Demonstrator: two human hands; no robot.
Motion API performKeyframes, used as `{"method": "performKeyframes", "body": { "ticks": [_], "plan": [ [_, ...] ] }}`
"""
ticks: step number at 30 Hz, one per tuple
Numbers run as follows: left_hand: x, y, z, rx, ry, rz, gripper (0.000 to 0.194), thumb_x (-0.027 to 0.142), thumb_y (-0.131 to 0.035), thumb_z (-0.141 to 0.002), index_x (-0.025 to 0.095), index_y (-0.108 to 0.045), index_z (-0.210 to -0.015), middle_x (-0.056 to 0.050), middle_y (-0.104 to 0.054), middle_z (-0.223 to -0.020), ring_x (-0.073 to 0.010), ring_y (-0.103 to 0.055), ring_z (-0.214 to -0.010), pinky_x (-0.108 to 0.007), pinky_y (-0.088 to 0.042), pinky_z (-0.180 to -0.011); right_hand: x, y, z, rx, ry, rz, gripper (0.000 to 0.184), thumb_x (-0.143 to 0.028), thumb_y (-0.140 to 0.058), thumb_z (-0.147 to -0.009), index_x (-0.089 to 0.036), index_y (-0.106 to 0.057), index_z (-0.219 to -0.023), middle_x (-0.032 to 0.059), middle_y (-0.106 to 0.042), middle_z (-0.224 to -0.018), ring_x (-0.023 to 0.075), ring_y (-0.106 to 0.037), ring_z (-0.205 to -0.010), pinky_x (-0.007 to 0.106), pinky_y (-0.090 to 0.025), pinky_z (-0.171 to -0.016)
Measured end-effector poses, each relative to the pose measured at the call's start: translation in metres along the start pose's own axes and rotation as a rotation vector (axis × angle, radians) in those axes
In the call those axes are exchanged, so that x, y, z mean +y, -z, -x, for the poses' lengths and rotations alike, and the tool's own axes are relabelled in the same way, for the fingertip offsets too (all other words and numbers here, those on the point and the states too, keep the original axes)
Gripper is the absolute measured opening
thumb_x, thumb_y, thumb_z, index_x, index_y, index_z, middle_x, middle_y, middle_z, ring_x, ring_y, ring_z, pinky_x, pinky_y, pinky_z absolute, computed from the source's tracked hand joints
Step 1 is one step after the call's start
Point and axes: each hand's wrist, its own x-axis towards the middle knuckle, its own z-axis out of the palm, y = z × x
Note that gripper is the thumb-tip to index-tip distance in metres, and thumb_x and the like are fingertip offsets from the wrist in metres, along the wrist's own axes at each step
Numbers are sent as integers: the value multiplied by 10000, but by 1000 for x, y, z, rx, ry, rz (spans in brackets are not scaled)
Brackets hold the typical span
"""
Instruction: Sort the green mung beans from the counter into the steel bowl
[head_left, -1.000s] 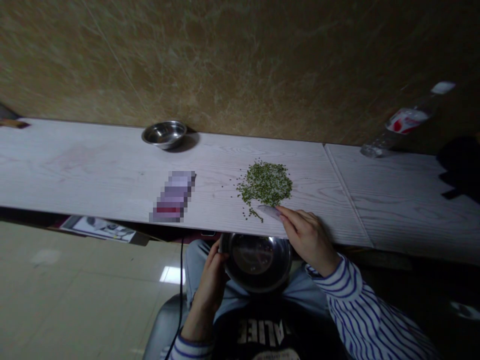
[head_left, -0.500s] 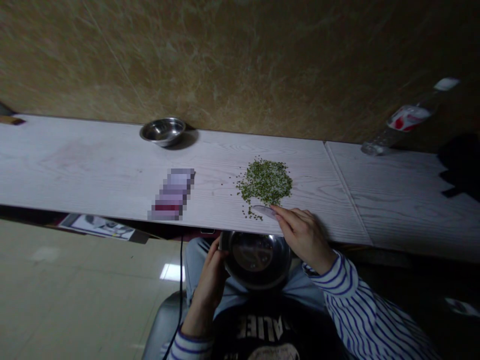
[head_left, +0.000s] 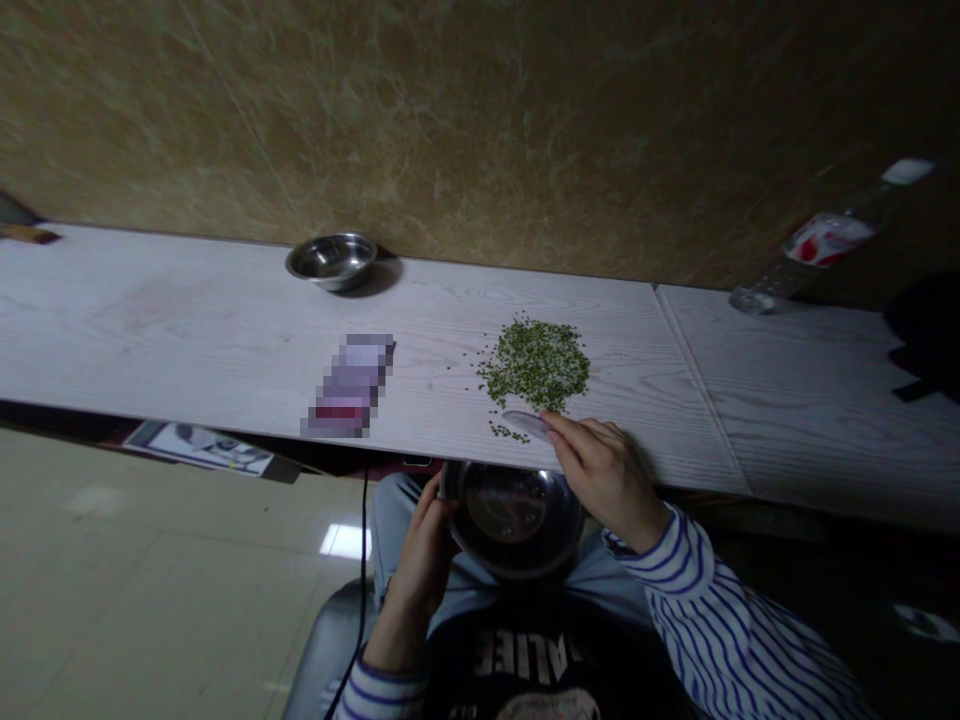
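Through the head camera, I am holding the big bowl [head_left: 508, 512] by its left side with my left hand [head_left: 426, 545]; the thumb is showing over the rim, and the fingers are partly hiding behind the wall. The big bowl is sitting above the lap, just below the near edge of the table [head_left: 187, 320], with its opening facing up. A few small specks or glints are showing inside, and I cannot tell which they are.

With my right hand [head_left: 609, 478] I am pinching a pale tool [head_left: 526, 424] between thumb and fingers, its free end pointing left. The tool is lying low over the table at the near side of the green grains [head_left: 541, 362]; I cannot tell whether it is touching the wood. The grains are spreading in a loose patch in front of the hands, with a few strays dotting the wood to the left and a small cluster lying just beyond the tool's tip.

Left of the grains, a pixelated item [head_left: 349, 386] is lying near the front edge, and the small bowl [head_left: 332, 264] is resting behind it, near the wall [head_left: 450, 130]. Far to the right, a bottle [head_left: 829, 240] with a white cap is standing near the wall.
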Motion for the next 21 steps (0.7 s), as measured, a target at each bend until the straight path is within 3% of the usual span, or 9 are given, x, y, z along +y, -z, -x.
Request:
{"method": "performKeyframes", "body": {
  "ticks": [9,21],
  "plan": [
    [-2,5,-3,15,10,-19,633,303,-669,-696,253,-613,-1325,-71,-743,-1025,-292,-678,-927,-342,-497,-717,6,6,1,54,-45,33,264,-181,-510,-997,-157,-726,-1147,107,-804,-949,217,-741,-794,339,-557,-743],
    [2,3,0,10,5,-10,671,310,-664,-677,246,-576,-1340,-37,-724,-934,-224,-629,-735,-286,-408,-593,-2,-3,-8,56,-56,49,287,-188,-493,-1001,-170,-716,-1181,103,-802,-924,224,-735,-781,357,-560,-742]
  ]
}}
